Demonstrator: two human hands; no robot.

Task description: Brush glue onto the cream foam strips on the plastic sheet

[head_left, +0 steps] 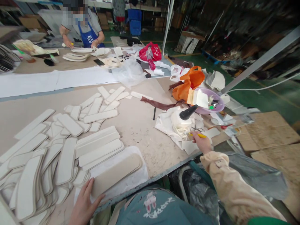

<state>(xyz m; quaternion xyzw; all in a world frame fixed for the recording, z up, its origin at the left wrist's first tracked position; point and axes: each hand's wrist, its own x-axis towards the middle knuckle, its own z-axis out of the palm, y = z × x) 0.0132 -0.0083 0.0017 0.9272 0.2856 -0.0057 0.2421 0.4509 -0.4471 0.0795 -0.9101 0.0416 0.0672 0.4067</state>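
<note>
My left hand rests at the near end of a long beige strip with rounded corners, its fingers spread and touching the strip's edge. That strip lies on a white sheet at the table's front edge. My right hand pinches a yellow-handled brush, whose tip is at the side opening of a white plastic container with a black spout. Scissors lie partly hidden by the container. A white cloth is spread under it.
Many similar pale strips are heaped on the left. A brown fabric strip, a black pen-like stick, an orange bag and a purple basin lie farther back. Across the table works a person in a blue apron.
</note>
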